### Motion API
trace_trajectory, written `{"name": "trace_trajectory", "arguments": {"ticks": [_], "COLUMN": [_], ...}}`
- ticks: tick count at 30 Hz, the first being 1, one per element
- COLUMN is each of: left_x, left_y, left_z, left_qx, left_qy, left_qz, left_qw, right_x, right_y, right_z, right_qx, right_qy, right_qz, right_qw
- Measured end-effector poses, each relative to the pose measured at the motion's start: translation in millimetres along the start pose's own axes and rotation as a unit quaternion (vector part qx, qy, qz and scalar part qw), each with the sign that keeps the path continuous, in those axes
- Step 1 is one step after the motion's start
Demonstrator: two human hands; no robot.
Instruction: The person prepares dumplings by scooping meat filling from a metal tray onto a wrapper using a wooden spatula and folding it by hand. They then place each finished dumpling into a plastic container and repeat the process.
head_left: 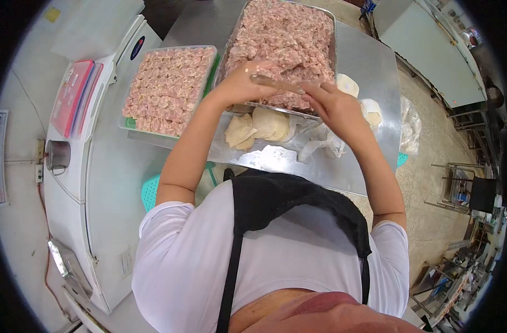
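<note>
My right hand (335,105) is closed on one end of a wooden spatula (281,84), whose other end reaches across to my left hand. My left hand (245,83) is curled at the near left corner of a deep metal tray; what its fingers hold is hidden. Pale ground meat (286,33) is heaped in that metal tray (335,41), just beyond both hands. Below the tray's near edge lie round dough wrappers (270,123) in stacks, with folded wrappers (240,132) beside them.
A shallow tray (122,119) of meat dumplings in close rows sits on the left. Thin plastic (323,143) and more wrappers (347,85) lie on the steel table (370,61). A white freezer (112,222) stands left; a teal basket (149,191) is below the table.
</note>
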State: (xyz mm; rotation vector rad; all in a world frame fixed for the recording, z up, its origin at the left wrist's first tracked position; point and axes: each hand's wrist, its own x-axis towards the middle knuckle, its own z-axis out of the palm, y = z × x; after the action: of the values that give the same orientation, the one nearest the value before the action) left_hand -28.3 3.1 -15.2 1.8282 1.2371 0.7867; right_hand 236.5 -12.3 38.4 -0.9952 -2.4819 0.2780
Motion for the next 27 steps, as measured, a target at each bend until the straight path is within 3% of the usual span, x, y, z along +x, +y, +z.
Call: {"name": "trace_trajectory", "arguments": {"ticks": [2,4,6,7,10,14,16,18,19,21,22,24,25,27], "left_x": [-14.4,-32.6,-49.7,-60.6,-88.5,-160.6,-198.5,-240.0,-258.8,-288.3,-294.4,-299.3,-297.6,-290.3], "left_y": [7.0,15.6,14.2,27.2,9.1,-11.2,-39.3,-61.3,-83.8,-135.2,-140.0,-146.4,-139.2,-124.4], "left_z": [-9.9,-26.8,-45.3,-55.4,-86.3,-145.8,-182.8,-213.1,-226.5,-237.9,-237.7,-234.4,-231.5,-225.3], "left_qx": [0.111,0.078,0.047,-0.044,0.076,0.105,0.083,0.073,0.071,0.234,0.232,0.283,0.282,0.299], "left_qy": [0.101,0.098,0.084,0.058,0.099,0.162,0.152,0.222,0.227,0.248,0.249,0.242,0.242,0.221], "left_qz": [0.030,0.028,0.042,0.013,0.000,-0.034,-0.041,-0.255,-0.260,-0.174,-0.175,-0.157,-0.157,-0.220], "left_qw": [0.988,0.992,0.994,0.997,0.992,0.981,0.984,0.938,0.936,0.924,0.924,0.915,0.915,0.902], "right_x": [12.3,20.8,28.8,34.1,51.2,57.4,50.3,37.5,28.5,7.8,0.2,-11.1,-13.9,-18.2], "right_y": [1.0,-26.1,-52.1,-58.2,-82.8,-101.2,-98.7,-100.0,-95.1,-85.2,-86.6,-92.2,-95.8,-102.2], "right_z": [4.1,-8.4,-2.5,12.9,49.2,71.7,83.9,94.0,100.5,111.0,111.1,111.0,111.4,112.1], "right_qx": [-0.042,-0.045,0.039,0.016,0.048,0.096,0.107,0.217,0.219,0.296,0.295,0.381,0.380,0.377], "right_qy": [0.005,-0.014,0.038,0.034,-0.020,-0.022,-0.018,0.000,-0.005,0.065,0.063,0.088,0.088,0.120], "right_qz": [-0.009,0.012,0.001,-0.043,0.000,0.034,0.026,0.142,0.138,0.234,0.234,0.327,0.328,0.364], "right_qw": [0.999,0.999,0.998,0.998,0.999,0.995,0.994,0.966,0.966,0.924,0.924,0.860,0.861,0.843]}}
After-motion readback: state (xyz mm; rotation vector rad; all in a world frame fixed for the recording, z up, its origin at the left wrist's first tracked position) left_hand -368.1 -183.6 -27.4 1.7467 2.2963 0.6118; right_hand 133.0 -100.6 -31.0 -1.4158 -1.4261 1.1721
